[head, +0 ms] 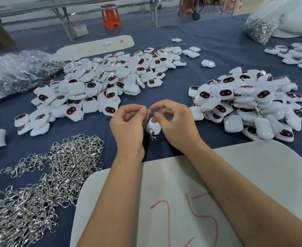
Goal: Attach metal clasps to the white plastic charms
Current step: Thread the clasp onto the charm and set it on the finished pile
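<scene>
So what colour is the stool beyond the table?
Orange: the stool shows in the head view, top centre.

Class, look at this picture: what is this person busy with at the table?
A person is fitting a metal clasp to a white charm. The right hand and left hand hold the charm between them above the blue table, the clasp dangling beneath. Loose clasps lie at left, plain charms behind, and charms with clasps at right.

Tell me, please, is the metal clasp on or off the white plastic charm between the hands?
On, apparently: a silver metal clasp hangs from the white plastic charm's lower edge; the joint itself is too small to confirm.
</scene>
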### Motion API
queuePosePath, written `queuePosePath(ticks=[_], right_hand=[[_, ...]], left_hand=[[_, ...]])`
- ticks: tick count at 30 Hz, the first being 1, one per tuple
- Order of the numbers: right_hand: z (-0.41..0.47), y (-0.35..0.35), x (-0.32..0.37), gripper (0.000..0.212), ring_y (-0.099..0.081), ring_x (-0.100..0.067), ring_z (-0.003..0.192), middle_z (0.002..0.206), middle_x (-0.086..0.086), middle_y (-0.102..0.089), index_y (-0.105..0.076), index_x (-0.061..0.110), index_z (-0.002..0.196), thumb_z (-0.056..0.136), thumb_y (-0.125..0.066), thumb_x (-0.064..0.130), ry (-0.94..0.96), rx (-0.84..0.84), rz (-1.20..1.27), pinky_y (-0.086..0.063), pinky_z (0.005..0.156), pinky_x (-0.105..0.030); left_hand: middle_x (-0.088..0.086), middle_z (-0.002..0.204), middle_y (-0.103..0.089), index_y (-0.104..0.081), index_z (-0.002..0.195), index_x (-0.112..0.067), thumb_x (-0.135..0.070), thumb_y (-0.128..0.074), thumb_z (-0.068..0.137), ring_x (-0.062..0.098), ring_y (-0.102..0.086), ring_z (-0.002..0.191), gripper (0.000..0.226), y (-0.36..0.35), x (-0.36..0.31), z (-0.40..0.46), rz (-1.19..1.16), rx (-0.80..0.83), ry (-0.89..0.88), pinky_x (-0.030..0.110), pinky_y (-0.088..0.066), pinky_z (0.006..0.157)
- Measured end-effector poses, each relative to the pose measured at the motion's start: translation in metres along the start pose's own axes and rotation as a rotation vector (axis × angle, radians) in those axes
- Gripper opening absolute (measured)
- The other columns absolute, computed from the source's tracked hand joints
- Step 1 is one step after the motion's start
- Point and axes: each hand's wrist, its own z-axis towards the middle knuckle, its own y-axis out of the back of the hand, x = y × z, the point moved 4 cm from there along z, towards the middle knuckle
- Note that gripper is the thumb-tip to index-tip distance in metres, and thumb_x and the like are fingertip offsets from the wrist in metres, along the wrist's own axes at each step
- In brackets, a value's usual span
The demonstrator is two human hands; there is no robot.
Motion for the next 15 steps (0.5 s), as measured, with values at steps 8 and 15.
queuePosePath(ticks=[8,15], right_hand=[[-0.005,-0.021,0.001,0.052,-0.054,-0.025,0.103,0.112,-0.003,-0.06,-0.061,0.024,0.14,0.09,-0.074,0.022,0.128,0.284,-0.481,-0.046,0.091,-0.041],[0.013,0.042,0.01,0.047,-0.063,-0.028,0.106,0.118,-0.01,-0.067,-0.064,0.009,0.133,0.088,-0.074,0.005,0.089,-0.238,-0.426,-0.044,0.092,-0.03]], left_hand=[[0.011,0.087,-0.074,-0.069,0.083,-0.019,-0.009,-0.068,0.086,0.033,-0.072,0.088,0.01,0.007,0.001,0.002,0.306,-0.188,-0.075,0.05,-0.06,0.086],[0.002,0.081,-0.073,-0.069,0.083,-0.019,-0.013,-0.065,0.089,0.02,-0.07,0.078,0.009,-0.028,0.005,-0.007,0.381,-0.033,0.008,0.04,-0.058,0.08]])
